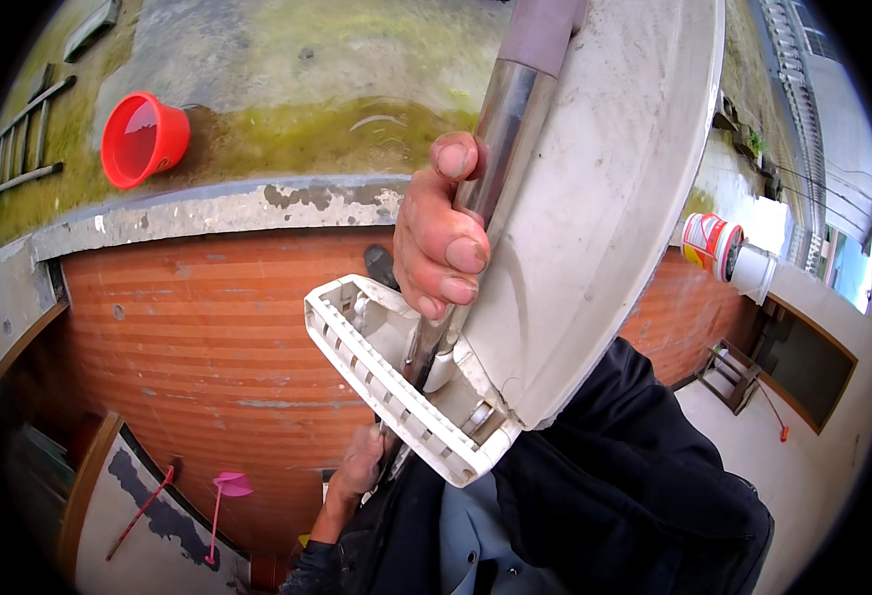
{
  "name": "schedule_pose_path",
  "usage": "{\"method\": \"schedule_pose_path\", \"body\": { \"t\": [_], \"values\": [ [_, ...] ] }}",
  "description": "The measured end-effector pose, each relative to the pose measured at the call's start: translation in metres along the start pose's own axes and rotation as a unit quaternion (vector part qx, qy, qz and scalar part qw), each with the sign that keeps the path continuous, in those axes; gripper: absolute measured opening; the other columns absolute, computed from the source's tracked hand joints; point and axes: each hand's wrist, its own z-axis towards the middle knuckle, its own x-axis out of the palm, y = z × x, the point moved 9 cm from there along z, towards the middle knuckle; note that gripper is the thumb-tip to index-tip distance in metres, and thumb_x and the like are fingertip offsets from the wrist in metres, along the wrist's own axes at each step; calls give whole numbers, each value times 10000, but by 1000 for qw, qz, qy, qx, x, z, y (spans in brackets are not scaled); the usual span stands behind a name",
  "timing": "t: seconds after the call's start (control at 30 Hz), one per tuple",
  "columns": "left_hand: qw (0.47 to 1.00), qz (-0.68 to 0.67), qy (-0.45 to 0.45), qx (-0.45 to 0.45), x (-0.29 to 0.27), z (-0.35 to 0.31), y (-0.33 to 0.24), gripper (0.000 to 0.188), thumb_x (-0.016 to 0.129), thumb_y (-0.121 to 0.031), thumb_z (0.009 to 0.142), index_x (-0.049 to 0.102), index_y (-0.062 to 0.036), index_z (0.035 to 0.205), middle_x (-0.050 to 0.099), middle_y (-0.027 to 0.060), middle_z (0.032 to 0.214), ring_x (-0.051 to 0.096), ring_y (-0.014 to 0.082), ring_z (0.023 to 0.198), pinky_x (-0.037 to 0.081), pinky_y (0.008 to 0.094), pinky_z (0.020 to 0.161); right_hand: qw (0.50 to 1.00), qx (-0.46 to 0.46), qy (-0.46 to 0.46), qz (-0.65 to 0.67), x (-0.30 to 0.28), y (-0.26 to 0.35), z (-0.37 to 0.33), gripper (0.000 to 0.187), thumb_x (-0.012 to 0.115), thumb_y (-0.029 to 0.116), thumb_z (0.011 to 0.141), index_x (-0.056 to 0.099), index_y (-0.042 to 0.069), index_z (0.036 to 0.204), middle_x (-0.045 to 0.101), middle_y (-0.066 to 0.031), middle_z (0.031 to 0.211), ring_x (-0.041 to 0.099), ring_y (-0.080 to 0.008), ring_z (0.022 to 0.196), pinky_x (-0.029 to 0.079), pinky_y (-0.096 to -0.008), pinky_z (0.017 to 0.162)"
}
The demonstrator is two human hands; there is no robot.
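Observation:
My right hand (434, 233) is wrapped round a shiny metal pole (510, 124), which runs slantwise along a large off-white panel (594, 188). Its fingertips press on the pole, and the arm is hidden behind the panel. A grey-purple sleeve (540, 35) covers the pole's upper part. Lower down, the pole passes through a white slotted plastic housing (386, 387), open on top with small fittings inside. Below the housing, my left hand (359, 461) closes on the pole's lower stretch, its fingers partly hidden. The panel's lower end meets the housing near my dark jacket.
A red bucket (163, 139) of liquid stands on mossy wet concrete beyond a low ledge (228, 210). A ladder (24, 144) lies at far left. On the right are a red-and-white pail (705, 241), a white bucket (755, 273) and a small stool (728, 375). A pink long-handled tool (232, 485) is at lower left.

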Motion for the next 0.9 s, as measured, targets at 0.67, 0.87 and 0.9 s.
{"method": "schedule_pose_path", "body": {
  "t": [0.67,0.87,0.9],
  "values": [
    [994,70,-81,-10,4,3,-41,801,529,-786,807,639,7,844,617,38,740,559,137,698,452,304,625,959,6,-258,-115,-31,20,-16,822,654,488,862,361,-39,1421,565,-315,1250,613,-464,1086,493,-565,953],
    [988,118,-99,-25,-3,3,-40,794,524,-783,809,623,4,785,591,42,645,543,140,615,442,317,564,934,27,-317,-162,-42,30,-27,799,667,508,846,424,-17,1397,558,-311,1262,597,-457,1125,504,-547,951],
    [987,119,-102,-26,-4,4,-38,794,526,-786,806,620,2,773,587,40,642,541,138,614,438,315,561,937,22,-306,-167,-43,32,-28,782,668,501,848,433,-11,1390,548,-314,1273,592,-456,1131,506,-548,951]
  ]
}}
